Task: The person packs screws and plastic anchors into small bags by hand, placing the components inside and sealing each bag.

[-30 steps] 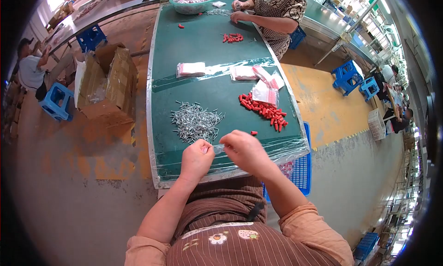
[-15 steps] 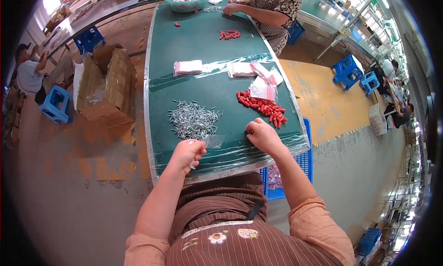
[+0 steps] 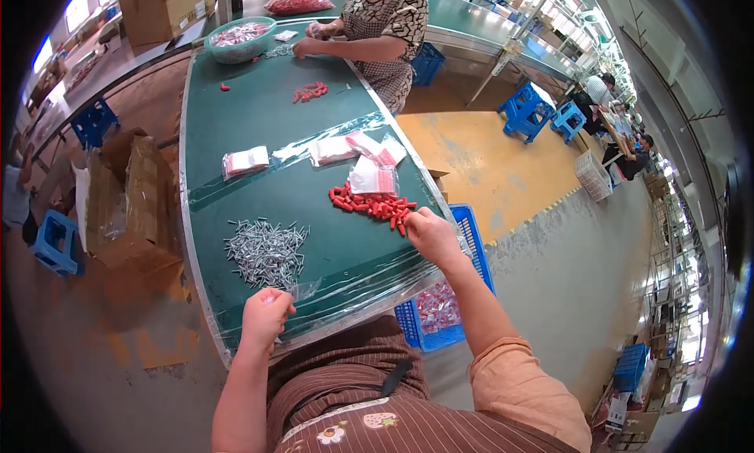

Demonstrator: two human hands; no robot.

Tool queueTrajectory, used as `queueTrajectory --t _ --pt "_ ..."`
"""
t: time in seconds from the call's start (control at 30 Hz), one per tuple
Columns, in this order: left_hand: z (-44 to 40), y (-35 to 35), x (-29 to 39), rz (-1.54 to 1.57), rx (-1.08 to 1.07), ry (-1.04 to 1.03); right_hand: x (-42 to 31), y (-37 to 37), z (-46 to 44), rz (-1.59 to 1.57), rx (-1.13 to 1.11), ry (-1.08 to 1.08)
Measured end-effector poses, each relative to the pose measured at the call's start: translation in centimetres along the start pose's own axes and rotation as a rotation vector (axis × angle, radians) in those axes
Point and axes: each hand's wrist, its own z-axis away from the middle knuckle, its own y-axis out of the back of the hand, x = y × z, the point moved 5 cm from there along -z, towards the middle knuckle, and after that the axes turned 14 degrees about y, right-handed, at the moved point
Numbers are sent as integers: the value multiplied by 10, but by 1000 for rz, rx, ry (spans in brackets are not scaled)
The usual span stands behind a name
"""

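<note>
My left hand (image 3: 267, 315) is closed in a pinch on a small clear plastic bag (image 3: 305, 289), which sticks out to the right over the table edge area. Just beyond it lies a pile of silver screws (image 3: 265, 253). My right hand (image 3: 432, 237) is at the right end of a heap of short red plastic tube-like pieces (image 3: 375, 207). Its fingers are bent together against the nearest pieces, and what they hold, if anything, is hidden. White bags with red stripes (image 3: 372, 176) lie against the far side of the red heap.
Another stack of bags (image 3: 246, 161) lies on the green table (image 3: 259, 198). A co-worker (image 3: 381, 44) works at the far end beside a filled green basin (image 3: 238, 43). A blue crate (image 3: 424, 339) with packets stands below the right edge. An open cardboard box (image 3: 129, 205) is at left.
My right hand has moved from the table in front of the red heap to its near right end. My left hand still holds the bag. The camera view has turned to the right.
</note>
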Motion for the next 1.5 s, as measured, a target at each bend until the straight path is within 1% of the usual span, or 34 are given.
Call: queueTrajectory --t 0.03,0.13,0.23,0.37,0.47,0.57,0.63,0.67,0.77,0.8,0.9,0.97,1.07,1.17,1.23,1.3,1.43,1.5 --pt "1 -1 0 -4 -8 1 7 -1 2 33 -35 -6" --pt "3 -8 -1 -23 -12 6 15 -14 7 23 -59 149" --pt "3 -13 -4 -44 -15 -1 17 -18 6 28 -122 133" --pt "0 -19 -5 -119 0 -36 22 -27 -1 121 -269 112" --pt "1 -22 -1 -273 95 -189 19 -29 -9 150 -336 80" --pt "6 -25 9 -443 214 -277 19 -37 -14 122 -358 86" --pt "15 -28 17 -478 268 -330 2 -40 -16 101 -371 116" --pt "14 -29 19 -487 282 -346 -5 -41 -15 99 -372 69" --pt "16 -32 22 -511 322 -389 -6 -47 -14 46 -342 55" --pt "16 -33 23 -521 343 -406 -15 -42 -16 -8 -415 14" --pt "16 -37 25 -560 395 -456 -78 -7 -21 -300 -287 172" --pt "19 -44 26 -603 404 -467 -124 14 -21 -410 -180 286" --pt "29 -55 33 -658 388 -485 -168 16 -17 -217 -238 418" --pt "33 -60 35 -659 366 -524 -181 6 -18 -42 -290 551" --pt "35 -60 36 -642 356 -544 -187 7 -19 -37 -293 587" --pt "33 -57 33 -634 356 -521 -188 4 -19 -54 -291 614" --pt "27 -50 30 -609 345 -431 -180 15 -25 -247 -207 517" --pt "23 -48 28 -602 357 -427 -180 21 -27 -318 -162 482"
